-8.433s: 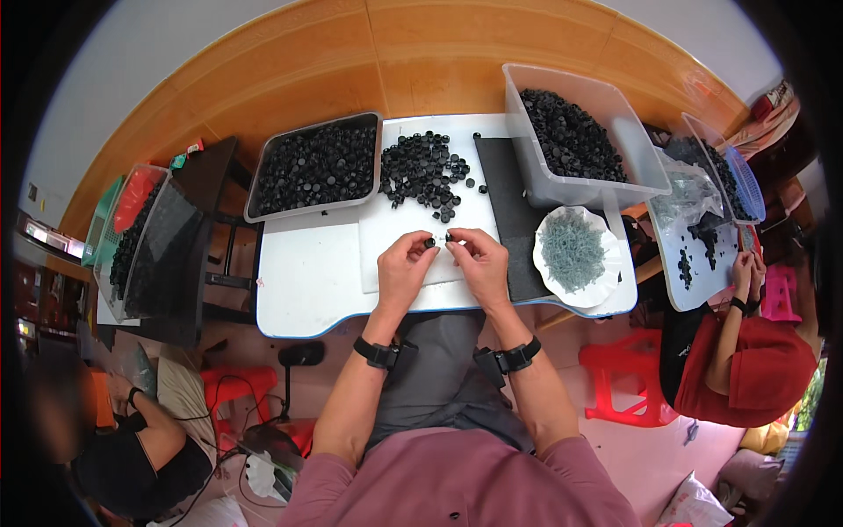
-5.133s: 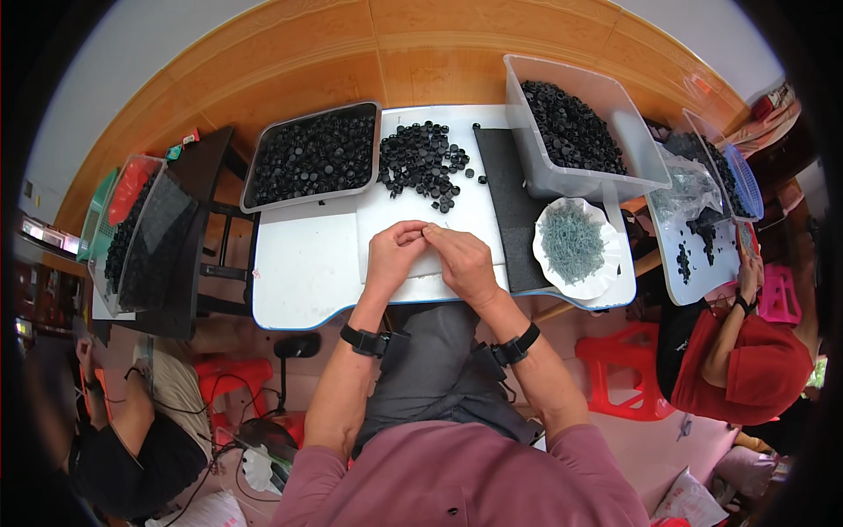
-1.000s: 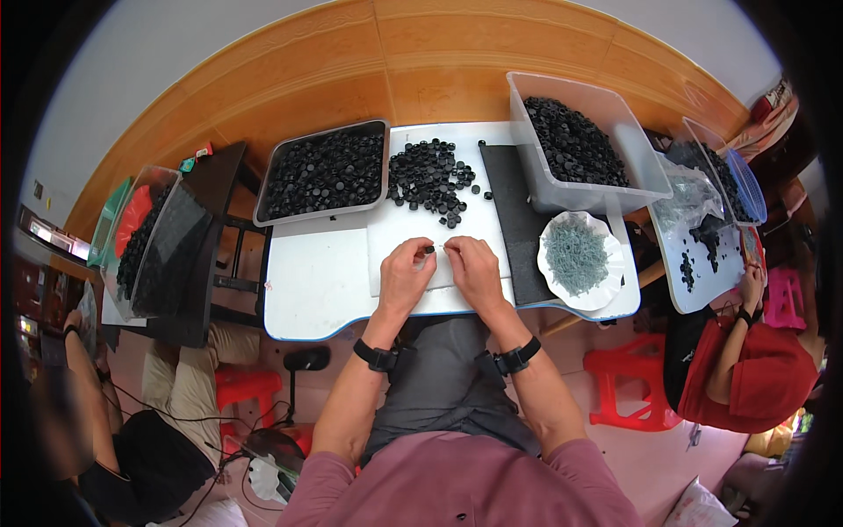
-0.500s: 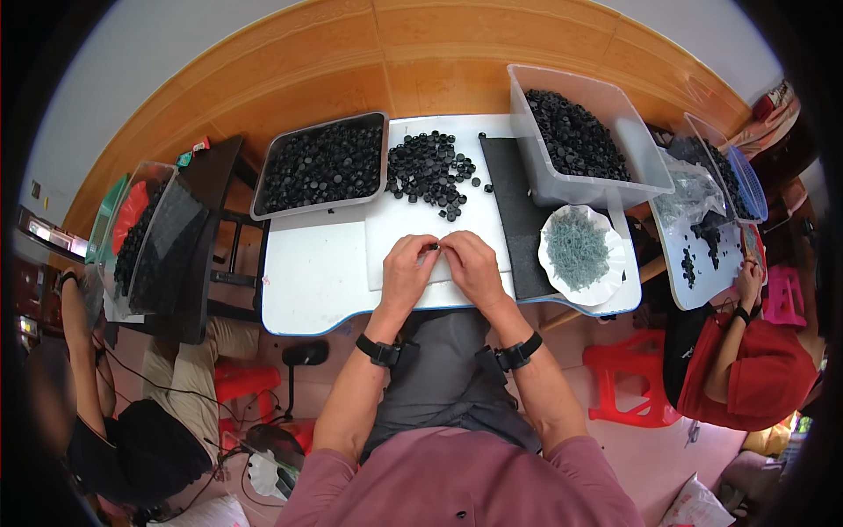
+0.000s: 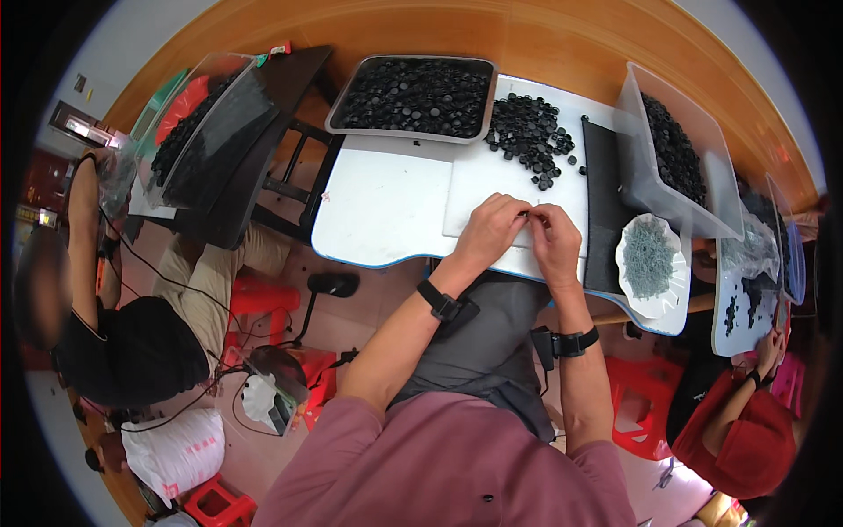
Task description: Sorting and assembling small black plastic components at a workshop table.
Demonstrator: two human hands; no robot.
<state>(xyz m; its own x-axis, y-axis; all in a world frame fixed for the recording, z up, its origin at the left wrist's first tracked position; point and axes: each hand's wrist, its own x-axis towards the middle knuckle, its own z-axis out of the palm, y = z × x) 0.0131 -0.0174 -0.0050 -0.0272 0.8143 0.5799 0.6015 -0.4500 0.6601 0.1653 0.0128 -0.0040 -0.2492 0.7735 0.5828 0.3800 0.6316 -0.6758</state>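
My left hand (image 5: 492, 228) and my right hand (image 5: 556, 243) meet over the white mat (image 5: 465, 206) near the table's front edge. Pinched between both sets of fingertips is a small black round part (image 5: 524, 214), mostly covered by the fingers. Beyond my hands lies a loose pile of small black round caps (image 5: 529, 132). To the right of my right hand, a white fluted dish (image 5: 674, 290) holds many thin grey-green pieces (image 5: 650, 256), too fine to name.
A shallow tray (image 5: 493, 97) of black caps stands at the table's back, a clear deep bin (image 5: 724, 167) at the back right. A black mat (image 5: 606, 189) runs beside the white one. People work at both sides: a black shirt (image 5: 132, 351) left, a red garment (image 5: 733, 430) right.
The view has swung left, so the table and its contents sit farther right in the picture. My hands stay together over the white mat, fingertips still pinching the small part.
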